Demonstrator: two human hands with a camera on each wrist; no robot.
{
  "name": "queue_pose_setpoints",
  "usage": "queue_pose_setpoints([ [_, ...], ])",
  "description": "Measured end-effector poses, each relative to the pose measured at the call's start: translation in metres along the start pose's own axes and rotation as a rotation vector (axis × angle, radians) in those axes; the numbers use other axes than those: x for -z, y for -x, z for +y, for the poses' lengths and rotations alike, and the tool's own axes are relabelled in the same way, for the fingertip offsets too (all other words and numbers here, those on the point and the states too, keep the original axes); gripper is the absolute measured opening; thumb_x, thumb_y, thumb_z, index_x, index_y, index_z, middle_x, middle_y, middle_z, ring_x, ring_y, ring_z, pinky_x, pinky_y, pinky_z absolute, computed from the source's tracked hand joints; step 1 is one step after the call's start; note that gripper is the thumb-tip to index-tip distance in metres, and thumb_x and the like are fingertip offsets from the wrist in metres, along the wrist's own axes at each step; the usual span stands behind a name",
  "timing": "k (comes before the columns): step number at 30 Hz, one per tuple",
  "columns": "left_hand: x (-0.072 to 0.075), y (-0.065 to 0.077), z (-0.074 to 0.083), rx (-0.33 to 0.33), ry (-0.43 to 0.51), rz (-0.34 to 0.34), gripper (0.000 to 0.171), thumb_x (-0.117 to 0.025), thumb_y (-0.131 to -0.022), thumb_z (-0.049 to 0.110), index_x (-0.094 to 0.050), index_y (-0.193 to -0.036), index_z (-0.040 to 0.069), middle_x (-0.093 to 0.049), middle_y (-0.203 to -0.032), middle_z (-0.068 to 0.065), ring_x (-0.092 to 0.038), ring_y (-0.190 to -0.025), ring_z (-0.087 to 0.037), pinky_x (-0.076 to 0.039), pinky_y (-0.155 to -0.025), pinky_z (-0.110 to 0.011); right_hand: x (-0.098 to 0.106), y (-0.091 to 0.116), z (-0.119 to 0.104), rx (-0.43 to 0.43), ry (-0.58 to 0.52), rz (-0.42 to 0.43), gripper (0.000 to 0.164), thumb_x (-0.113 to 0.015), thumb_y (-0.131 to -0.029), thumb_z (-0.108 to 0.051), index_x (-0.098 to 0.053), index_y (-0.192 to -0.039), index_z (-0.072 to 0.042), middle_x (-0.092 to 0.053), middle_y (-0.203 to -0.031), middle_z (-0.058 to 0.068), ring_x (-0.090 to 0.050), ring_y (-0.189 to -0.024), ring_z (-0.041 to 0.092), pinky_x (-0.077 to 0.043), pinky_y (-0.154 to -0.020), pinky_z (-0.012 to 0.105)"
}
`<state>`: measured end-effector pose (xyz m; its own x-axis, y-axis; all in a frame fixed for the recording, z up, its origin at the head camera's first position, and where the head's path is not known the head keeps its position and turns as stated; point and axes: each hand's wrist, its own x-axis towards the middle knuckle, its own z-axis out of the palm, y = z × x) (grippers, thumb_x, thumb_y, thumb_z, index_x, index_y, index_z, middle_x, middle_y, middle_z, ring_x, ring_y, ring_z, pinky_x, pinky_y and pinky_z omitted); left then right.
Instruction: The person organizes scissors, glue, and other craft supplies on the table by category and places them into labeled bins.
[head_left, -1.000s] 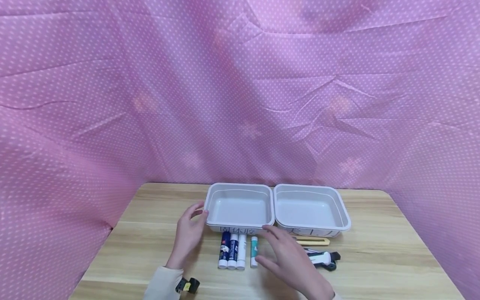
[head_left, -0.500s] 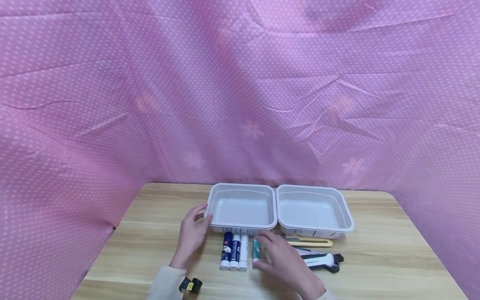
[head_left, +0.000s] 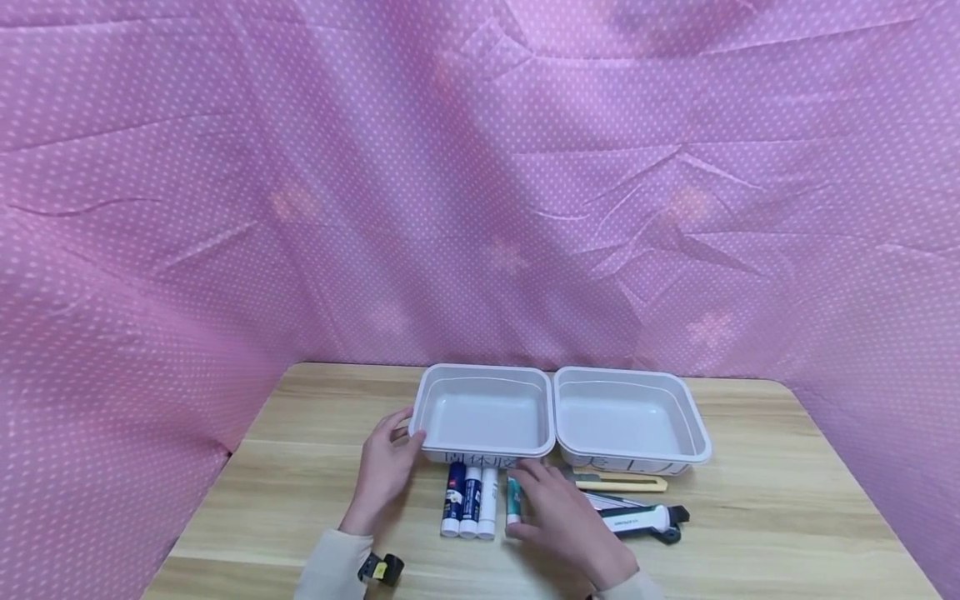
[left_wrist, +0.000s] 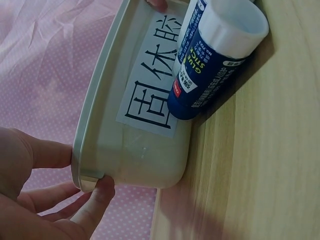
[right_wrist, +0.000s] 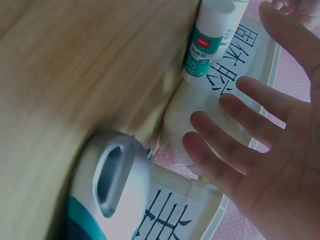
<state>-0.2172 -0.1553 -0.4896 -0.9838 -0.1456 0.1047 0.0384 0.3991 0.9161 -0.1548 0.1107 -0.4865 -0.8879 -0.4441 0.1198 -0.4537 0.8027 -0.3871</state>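
My left hand (head_left: 386, 475) pinches the left front corner of the left white plastic tub (head_left: 487, 456), thumb and a finger on its rim in the left wrist view. Three glue sticks lie side by side before that tub: a dark blue one (head_left: 452, 500), a blue-and-white one (head_left: 470, 502) and a mostly white one (head_left: 488, 502). To their right is a teal glue stick (head_left: 513, 502), partly covered by my right hand (head_left: 561, 517) in the head view. The right wrist view shows the right hand's fingers spread and loosely extended beside the teal stick, holding nothing.
A second white tub (head_left: 633, 458) stands against the first on the right, also labelled in front. Before it lie a yellow utility knife (head_left: 626, 483) and a white-and-black cutter (head_left: 637, 520), partly behind the right hand. Pink dotted cloth (head_left: 480, 208) hangs behind the wooden table.
My right hand has come slightly down and back from the left tub's front rim, and its fingers now overlap the teal glue stick. The left hand stays at the tub's corner.
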Motion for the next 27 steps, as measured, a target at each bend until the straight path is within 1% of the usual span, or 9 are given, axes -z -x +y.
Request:
queue_pose_setpoints([
  [3, 0.000, -0.001, -0.001, 0.004, 0.004, 0.001, 0.047, -0.068, -0.096, 0.005, -0.056, -0.140, -0.005, -0.054, -0.144, -0.028, -0.063, -0.121, -0.044, -0.059, -0.095, -0.042, -0.001, -0.002, -0.001, 0.002, 0.000, -0.015, 0.072, -0.085, -0.081, -0.039, -0.060, -0.141, -0.007, -0.056, -0.144, 0.008, -0.053, -0.130, 0.031, -0.047, -0.109, 0.056],
  [8, 0.001, -0.001, -0.001, 0.011, 0.002, -0.001, 0.046, -0.068, -0.096, 0.006, -0.056, -0.139, -0.005, -0.054, -0.143, -0.028, -0.063, -0.121, -0.044, -0.059, -0.095, -0.042, -0.004, -0.005, -0.001, 0.022, 0.014, -0.025, 0.068, -0.086, -0.080, -0.038, -0.062, -0.137, -0.009, -0.058, -0.139, 0.004, -0.053, -0.125, 0.027, -0.049, -0.106, 0.051],
  [12, 0.002, 0.000, 0.000, 0.015, 0.006, -0.007, 0.046, -0.068, -0.097, 0.006, -0.056, -0.140, -0.004, -0.054, -0.143, -0.028, -0.063, -0.121, -0.045, -0.059, -0.094, -0.042, -0.007, -0.007, 0.000, 0.024, 0.002, -0.036, 0.067, -0.085, -0.080, -0.034, -0.062, -0.137, -0.008, -0.058, -0.140, 0.006, -0.053, -0.126, 0.027, -0.047, -0.110, 0.050],
  [16, 0.002, 0.000, 0.000, 0.013, 0.023, -0.012, 0.047, -0.068, -0.096, 0.005, -0.055, -0.140, -0.005, -0.054, -0.143, -0.029, -0.063, -0.122, -0.045, -0.059, -0.093, -0.042, -0.010, -0.008, 0.001, 0.032, 0.014, -0.047, 0.068, -0.085, -0.079, -0.032, -0.062, -0.138, -0.008, -0.058, -0.140, 0.007, -0.052, -0.126, 0.027, -0.047, -0.110, 0.049],
  [21, 0.001, -0.002, 0.000, 0.022, 0.026, -0.010, 0.047, -0.068, -0.096, 0.006, -0.055, -0.141, -0.003, -0.054, -0.143, -0.028, -0.063, -0.122, -0.044, -0.060, -0.092, -0.041, -0.013, -0.009, 0.003, 0.060, 0.032, -0.036, 0.071, -0.086, -0.076, -0.030, -0.061, -0.138, -0.006, -0.058, -0.139, 0.010, -0.053, -0.125, 0.029, -0.046, -0.110, 0.051],
  [25, 0.001, -0.002, 0.000, 0.030, 0.020, -0.009, 0.048, -0.069, -0.096, 0.007, -0.055, -0.141, -0.003, -0.054, -0.143, -0.027, -0.063, -0.122, -0.044, -0.060, -0.092, -0.040, -0.013, -0.008, 0.003, 0.049, 0.023, -0.056, 0.074, -0.087, -0.074, -0.027, -0.060, -0.140, -0.006, -0.057, -0.138, 0.010, -0.057, -0.121, 0.027, -0.049, -0.107, 0.050],
  [27, 0.001, -0.003, 0.000, 0.024, 0.023, -0.012, 0.048, -0.068, -0.096, 0.006, -0.055, -0.141, -0.004, -0.053, -0.143, -0.029, -0.063, -0.122, -0.045, -0.060, -0.092, -0.040, -0.012, -0.007, 0.002, 0.040, 0.015, -0.068, 0.074, -0.087, -0.074, -0.025, -0.060, -0.140, -0.007, -0.057, -0.137, 0.010, -0.058, -0.118, 0.026, -0.050, -0.105, 0.050],
])
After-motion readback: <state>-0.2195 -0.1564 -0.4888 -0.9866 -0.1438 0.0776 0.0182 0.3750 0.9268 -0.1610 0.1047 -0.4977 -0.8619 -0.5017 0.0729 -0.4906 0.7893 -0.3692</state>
